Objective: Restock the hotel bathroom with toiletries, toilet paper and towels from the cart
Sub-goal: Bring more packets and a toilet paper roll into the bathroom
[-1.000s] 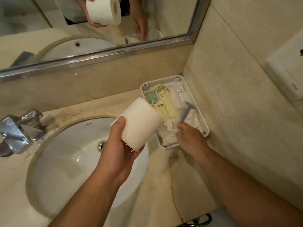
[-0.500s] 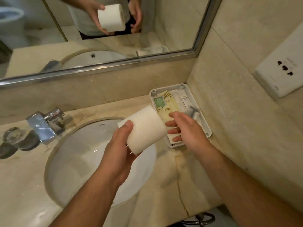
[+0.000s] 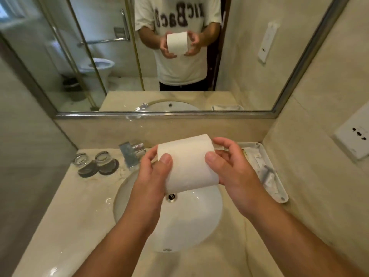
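A white toilet paper roll (image 3: pixel 189 162) lies sideways in the air above the sink (image 3: pixel 185 220). My left hand (image 3: pixel 153 174) grips its left end, thumb on the front. Its right end is held by my right hand (image 3: pixel 233 168), thumb on the front and fingers curled behind. At the right, against the wall, a white toiletry tray (image 3: pixel 279 188) sits on the counter with sachets and a razor in it; my right hand hides part of it.
A chrome faucet (image 3: pixel 130 153) stands behind the basin. Two upturned glasses (image 3: pixel 93 162) on dark coasters sit at the counter's back left. The mirror (image 3: pixel 159 56) above reflects a toilet and shower glass. A wall socket (image 3: pixel 357 136) is at the right.
My right hand left the toiletry tray and took hold of the roll's right end. The roll moved to the middle over the sink, and my view rose toward the mirror.
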